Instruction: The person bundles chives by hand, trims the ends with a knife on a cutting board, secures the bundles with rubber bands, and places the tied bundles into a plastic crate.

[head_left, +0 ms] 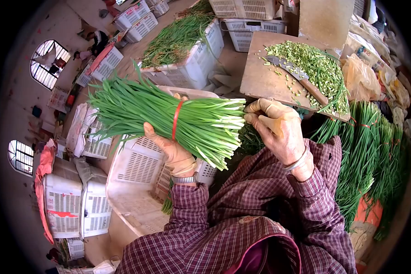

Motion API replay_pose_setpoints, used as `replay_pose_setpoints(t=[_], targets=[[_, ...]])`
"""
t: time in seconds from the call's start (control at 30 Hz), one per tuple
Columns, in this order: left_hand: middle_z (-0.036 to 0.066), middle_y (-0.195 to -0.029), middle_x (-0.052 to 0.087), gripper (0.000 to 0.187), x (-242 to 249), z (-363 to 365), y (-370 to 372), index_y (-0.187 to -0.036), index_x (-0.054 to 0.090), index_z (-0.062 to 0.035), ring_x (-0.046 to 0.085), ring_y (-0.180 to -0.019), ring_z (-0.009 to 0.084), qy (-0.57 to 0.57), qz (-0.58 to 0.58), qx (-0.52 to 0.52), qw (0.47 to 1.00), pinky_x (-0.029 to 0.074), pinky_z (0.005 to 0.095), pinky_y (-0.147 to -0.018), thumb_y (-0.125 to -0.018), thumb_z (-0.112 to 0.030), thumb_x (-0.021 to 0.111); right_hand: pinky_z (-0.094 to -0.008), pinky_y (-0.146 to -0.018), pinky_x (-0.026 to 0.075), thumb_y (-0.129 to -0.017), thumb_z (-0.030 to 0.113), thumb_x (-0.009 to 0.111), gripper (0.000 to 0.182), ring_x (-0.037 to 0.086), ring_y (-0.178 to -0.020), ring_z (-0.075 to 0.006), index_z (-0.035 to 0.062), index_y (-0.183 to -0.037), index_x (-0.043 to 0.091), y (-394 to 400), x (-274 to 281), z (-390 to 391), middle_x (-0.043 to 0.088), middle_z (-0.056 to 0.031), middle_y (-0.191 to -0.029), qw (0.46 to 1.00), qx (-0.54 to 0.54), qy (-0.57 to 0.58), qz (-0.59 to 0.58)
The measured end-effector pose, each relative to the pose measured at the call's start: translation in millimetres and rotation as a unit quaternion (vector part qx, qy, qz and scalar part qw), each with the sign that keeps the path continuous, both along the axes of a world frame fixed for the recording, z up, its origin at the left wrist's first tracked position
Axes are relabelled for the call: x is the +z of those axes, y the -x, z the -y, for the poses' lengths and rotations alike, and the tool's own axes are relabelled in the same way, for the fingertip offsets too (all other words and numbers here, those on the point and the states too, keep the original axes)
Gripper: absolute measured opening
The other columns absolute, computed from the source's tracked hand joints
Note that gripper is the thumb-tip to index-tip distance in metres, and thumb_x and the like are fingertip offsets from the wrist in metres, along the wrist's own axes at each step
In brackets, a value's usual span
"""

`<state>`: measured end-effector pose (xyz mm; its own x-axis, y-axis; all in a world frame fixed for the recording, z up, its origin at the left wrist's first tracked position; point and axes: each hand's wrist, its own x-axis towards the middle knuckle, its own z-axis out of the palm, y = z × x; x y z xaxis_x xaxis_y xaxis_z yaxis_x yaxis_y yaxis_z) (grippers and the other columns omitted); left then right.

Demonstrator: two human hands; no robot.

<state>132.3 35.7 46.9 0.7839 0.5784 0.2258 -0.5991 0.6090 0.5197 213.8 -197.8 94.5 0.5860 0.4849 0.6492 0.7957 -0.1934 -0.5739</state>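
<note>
A thick bunch of green garlic chives (201,121) lies across my left hand (171,148), which is wrapped round it from below. A red band (176,119) circles the bunch near its middle; the leaf tips point left and the pale cut ends point right. My right hand (276,125) is at those ends with thumb and forefinger pinched together. Whatever is between these fingertips is too small to make out. Tan coverings show on fingers of both hands. Below the bunch, an open white crate (132,171) holds a few green stems, partly hidden by my left arm.
A knife (301,77) lies among chopped stem ends (324,68) on a wooden board (269,82). More banded chives (363,141) hang at the right. A crate (201,59) heaped with loose chives stands ahead. Stacked crates (96,203) are at the left, plastic bags (363,75) at the right.
</note>
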Motion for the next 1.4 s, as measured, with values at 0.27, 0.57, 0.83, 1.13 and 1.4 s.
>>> replay_pose_setpoints(t=[0.27,0.57,0.83,1.13,1.4], targets=[[0.014,-0.153,0.039,0.084,-11,-4,20,-0.152,0.034,-0.0099,0.04,-0.139,0.0281,-0.18,-0.125,0.146,0.965,0.025,0.0485,-0.12,-0.091,-0.065,0.052,-0.0374,-0.072,0.053,-0.081,0.009,0.067,0.005,0.064,-0.08,-0.0273,0.0069,-0.085,0.064,-28,-27,56,0.065,-0.0067,-0.086,0.974,-0.19,0.114,0.057],[0.007,-0.159,0.032,0.072,-15,-8,16,-0.154,0.027,-0.0135,0.029,-0.146,0.0249,-0.198,-0.135,0.168,0.956,0.005,0.0588,-0.121,-0.101,-0.061,0.033,-0.0342,-0.074,0.053,-0.076,-0.002,0.066,0.015,0.067,-0.081,-0.0264,0.0023,-0.09,0.067,-4,0,39,0.069,-0.0088,-0.087,0.998,-0.051,0.022,0.011],[0.004,-0.16,0.029,0.068,-30,-11,13,-0.156,0.022,-0.0199,0.023,-0.149,0.0245,-0.488,-0.25,0.22,0.807,-0.002,0.0703,-0.117,-0.102,-0.061,0.026,-0.0364,-0.065,0.051,-0.084,0.023,0.071,0.023,0.067,-0.076,-0.0241,0.0023,-0.074,0.071,21,-20,-21,0.068,-0.0054,-0.086,0.999,0.03,-0.02,-0.011],[0.007,-0.157,0.032,0.072,-11,-3,16,-0.155,0.026,-0.0181,0.028,-0.146,0.0266,-0.276,-0.142,0.196,0.93,0.007,0.0661,-0.116,-0.099,-0.064,0.032,-0.0366,-0.067,0.053,-0.082,0.016,0.068,0.007,0.066,-0.076,-0.0259,0.0102,-0.085,0.067,-1,-40,14,0.065,-0.0066,-0.077,0.992,-0.095,0.088,0.013],[0.012,-0.151,0.039,0.074,-8,4,15,-0.152,0.03,-0.0138,0.037,-0.139,0.0281,-0.188,-0.106,0.135,0.967,0.023,0.0582,-0.111,-0.098,-0.065,0.036,-0.0364,-0.076,0.053,-0.081,0.007,0.068,0.008,0.067,-0.085,-0.0295,-0.0008,-0.082,0.069,2,-10,8,0.069,-0.0098,-0.092,0.999,0.001,-0.007,-0.037]])
